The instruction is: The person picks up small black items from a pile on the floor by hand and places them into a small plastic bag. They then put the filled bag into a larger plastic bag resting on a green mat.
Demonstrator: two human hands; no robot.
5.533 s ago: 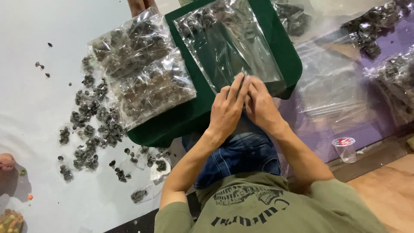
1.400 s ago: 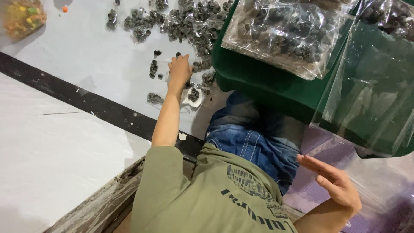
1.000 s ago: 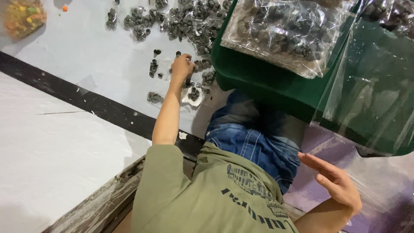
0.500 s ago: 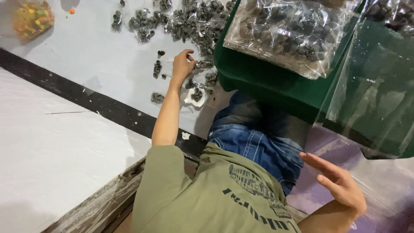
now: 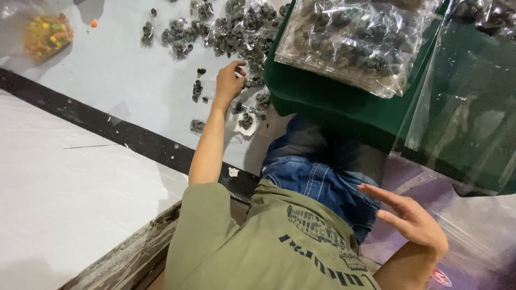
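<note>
Head view: the left hand (image 5: 228, 83) reaches out over the white desk (image 5: 118, 80), fingers curled together on a small dark piece among the scattered dark pieces (image 5: 236, 32) just beyond it. The right hand (image 5: 411, 217) hovers open and empty, fingers apart, near the lap, below the green tray (image 5: 333, 104) carrying a filled clear bag (image 5: 349, 40).

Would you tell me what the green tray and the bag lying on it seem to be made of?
The green tray looks like moulded plastic with a dull sheen: even colour, rounded rim. The bag looks like thin clear plastic film: glossy, creased, its small dark pieces showing through.
</note>
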